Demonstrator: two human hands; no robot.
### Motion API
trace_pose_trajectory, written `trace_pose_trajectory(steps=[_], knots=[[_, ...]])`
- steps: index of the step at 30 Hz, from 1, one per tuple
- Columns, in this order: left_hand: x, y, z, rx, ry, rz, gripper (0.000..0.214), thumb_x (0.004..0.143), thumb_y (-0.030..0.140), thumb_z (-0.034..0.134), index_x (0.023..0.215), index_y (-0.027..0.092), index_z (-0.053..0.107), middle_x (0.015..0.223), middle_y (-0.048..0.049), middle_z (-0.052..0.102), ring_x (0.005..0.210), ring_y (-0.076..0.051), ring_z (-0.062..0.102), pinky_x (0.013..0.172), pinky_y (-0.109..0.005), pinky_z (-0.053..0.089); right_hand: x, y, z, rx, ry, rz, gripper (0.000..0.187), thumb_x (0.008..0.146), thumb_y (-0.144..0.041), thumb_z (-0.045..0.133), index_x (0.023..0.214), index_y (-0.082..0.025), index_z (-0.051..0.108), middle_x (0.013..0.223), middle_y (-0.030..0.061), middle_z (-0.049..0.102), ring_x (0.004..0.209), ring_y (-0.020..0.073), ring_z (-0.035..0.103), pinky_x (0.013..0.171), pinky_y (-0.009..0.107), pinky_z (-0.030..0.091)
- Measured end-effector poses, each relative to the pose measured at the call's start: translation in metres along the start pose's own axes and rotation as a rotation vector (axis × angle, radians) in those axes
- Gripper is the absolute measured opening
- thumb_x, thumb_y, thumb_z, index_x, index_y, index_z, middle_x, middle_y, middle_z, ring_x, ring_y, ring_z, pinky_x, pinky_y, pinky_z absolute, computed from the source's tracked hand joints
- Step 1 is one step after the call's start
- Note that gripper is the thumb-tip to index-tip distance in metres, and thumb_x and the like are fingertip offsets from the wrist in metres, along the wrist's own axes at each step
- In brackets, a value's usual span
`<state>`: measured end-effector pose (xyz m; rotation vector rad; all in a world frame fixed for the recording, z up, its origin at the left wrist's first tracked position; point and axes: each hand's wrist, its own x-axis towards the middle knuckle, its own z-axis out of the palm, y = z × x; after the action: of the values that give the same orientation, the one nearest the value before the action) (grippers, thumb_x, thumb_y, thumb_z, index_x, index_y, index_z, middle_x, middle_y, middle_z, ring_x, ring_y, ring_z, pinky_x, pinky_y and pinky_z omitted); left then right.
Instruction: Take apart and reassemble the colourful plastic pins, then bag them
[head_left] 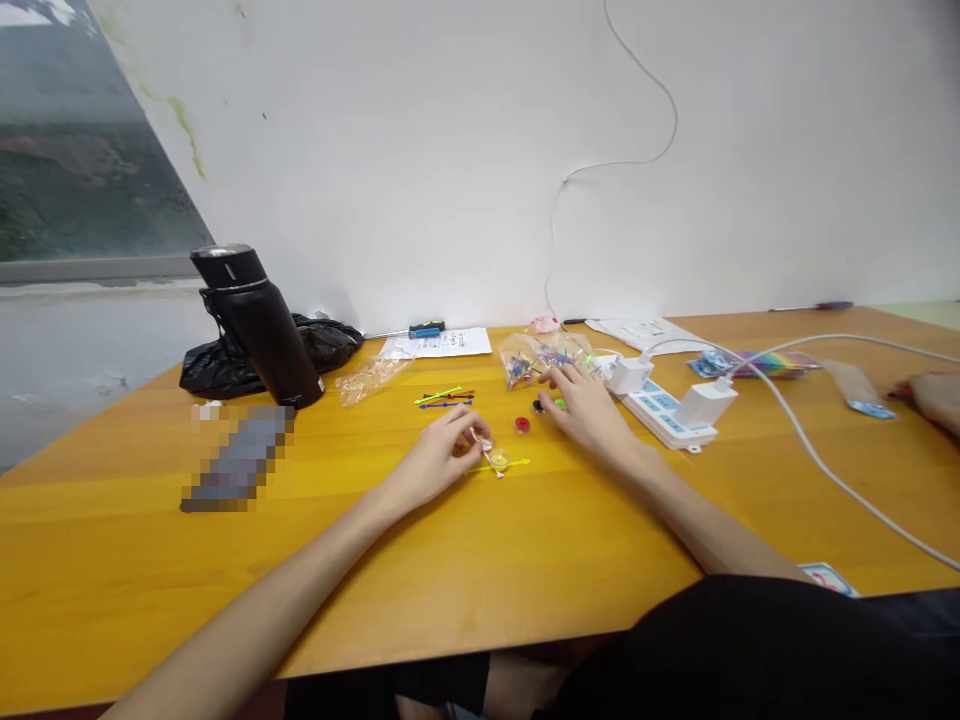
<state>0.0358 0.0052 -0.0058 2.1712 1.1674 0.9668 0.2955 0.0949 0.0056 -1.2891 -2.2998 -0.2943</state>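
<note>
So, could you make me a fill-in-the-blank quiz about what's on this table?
The left hand pinches a thin stick beside a disc coloured ___.
The right hand lies open next to a ___ power strip.
The bottle on the left is ___.
Missing: yellow, white, black.

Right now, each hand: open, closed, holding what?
Left hand: closed, pinching a thin white pin at the yellow disc.
Right hand: open, palm down, fingers beside the green piece, gripping nothing visible.
</note>
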Motion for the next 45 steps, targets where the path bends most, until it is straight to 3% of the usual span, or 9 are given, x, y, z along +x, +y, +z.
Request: trace_pose_trajectory(steps=[4, 9, 14, 19, 23, 30, 37, 41, 45], knots=[[0.0, -0.002, -0.001, 0.03, -0.009, 0.041, 0.009, 0.096, 0.025, 0.056, 0.097, 0.021, 0.064, 0.109, -0.0064, 0.06, 0.094, -0.018, 0.061, 0.09, -0.034, 0.05, 0.001, -0.018, -0.008, 0.354, -0.016, -0.151, 0.02, 0.103, -0.028, 0.046, 0.108, -0.021, 0.064, 0.116, 0.0099, 0.066, 0.114, 0.026, 0.06, 0.103, 0.042, 0.045], [0.002, -0.004, -0.003, 0.027, 0.075, 0.047, 0.011, 0.097, 0.029, 0.058, 0.096, 0.022, 0.066, 0.112, -0.0081, 0.065, 0.112, -0.024, 0.059, 0.103, -0.043, 0.043, -0.005, -0.031, -0.011, 0.586, -0.141, -0.19, 0.022, 0.104, -0.03, 0.047, 0.108, -0.022, 0.066, 0.109, 0.008, 0.066, 0.102, 0.0219, 0.062, 0.092, 0.037, 0.05], [0.011, -0.003, -0.011, -0.436, 0.172, -0.129, 0.023, 0.092, 0.04, 0.068, 0.087, 0.018, 0.066, 0.116, -0.0107, 0.072, 0.113, -0.024, 0.063, 0.093, -0.037, 0.046, -0.006, -0.035, -0.014, 0.686, -0.183, -0.212, 0.021, 0.104, -0.031, 0.048, 0.113, -0.022, 0.066, 0.105, 0.0059, 0.068, 0.09, 0.0189, 0.062, 0.083, 0.034, 0.049], [0.014, 0.004, -0.012, -0.924, 0.234, -0.275, 0.028, 0.085, 0.041, 0.077, 0.085, 0.016, 0.065, 0.112, -0.0091, 0.074, 0.086, -0.012, 0.062, 0.076, -0.025, 0.044, -0.008, -0.045, -0.023, 0.866, -0.197, -0.222, 0.024, 0.104, -0.035, 0.051, 0.121, -0.023, 0.062, 0.11, 0.0056, 0.068, 0.089, 0.0177, 0.061, 0.083, 0.033, 0.05], [0.011, 0.012, -0.008, -1.136, 0.222, -0.347, 0.026, 0.084, 0.036, 0.079, 0.095, 0.015, 0.069, 0.112, -0.0095, 0.073, 0.078, -0.009, 0.06, 0.072, -0.022, 0.047, -0.009, -0.049, -0.026, 0.938, -0.238, -0.211, 0.024, 0.102, -0.039, 0.056, 0.116, -0.022, 0.063, 0.107, 0.0053, 0.069, 0.09, 0.0177, 0.062, 0.083, 0.032, 0.051], [0.012, 0.009, -0.009, -1.26, 0.326, -0.413, 0.022, 0.085, 0.026, 0.076, 0.104, 0.018, 0.07, 0.108, -0.0047, 0.071, 0.082, -0.01, 0.065, 0.081, -0.024, 0.054, -0.013, -0.046, -0.017, 0.874, -0.504, -0.324, 0.014, 0.095, -0.028, 0.063, 0.106, -0.021, 0.069, 0.098, 0.0037, 0.07, 0.081, 0.016, 0.064, 0.075, 0.03, 0.054], [0.014, 0.009, -0.009, -1.27, 0.339, -0.456, 0.013, 0.084, 0.019, 0.073, 0.096, 0.015, 0.07, 0.107, -0.007, 0.07, 0.092, -0.013, 0.065, 0.095, -0.027, 0.053, -0.018, -0.054, -0.015, 1.065, -0.602, -0.327, 0.023, 0.094, -0.029, 0.066, 0.115, -0.021, 0.07, 0.111, 0.0062, 0.069, 0.092, 0.0158, 0.066, 0.088, 0.034, 0.057], [0.013, 0.006, -0.006, -1.238, 0.319, -0.413, 0.024, 0.082, 0.023, 0.079, 0.105, 0.017, 0.072, 0.108, -0.0051, 0.071, 0.089, -0.01, 0.064, 0.091, -0.024, 0.052, -0.016, -0.054, -0.012, 1.095, -0.585, -0.246, 0.02, 0.095, -0.025, 0.063, 0.114, -0.02, 0.067, 0.108, 0.0064, 0.071, 0.09, 0.0165, 0.066, 0.085, 0.035, 0.056], [0.012, 0.003, -0.003, -1.151, 0.279, -0.381, 0.028, 0.085, 0.039, 0.078, 0.101, 0.017, 0.072, 0.11, -0.0058, 0.07, 0.085, -0.011, 0.063, 0.084, -0.025, 0.051, -0.011, -0.051, -0.007, 1.213, -0.436, -0.002, 0.013, 0.101, -0.025, 0.051, 0.109, -0.02, 0.06, 0.096, 0.0041, 0.069, 0.079, 0.0148, 0.065, 0.079, 0.034, 0.055]])
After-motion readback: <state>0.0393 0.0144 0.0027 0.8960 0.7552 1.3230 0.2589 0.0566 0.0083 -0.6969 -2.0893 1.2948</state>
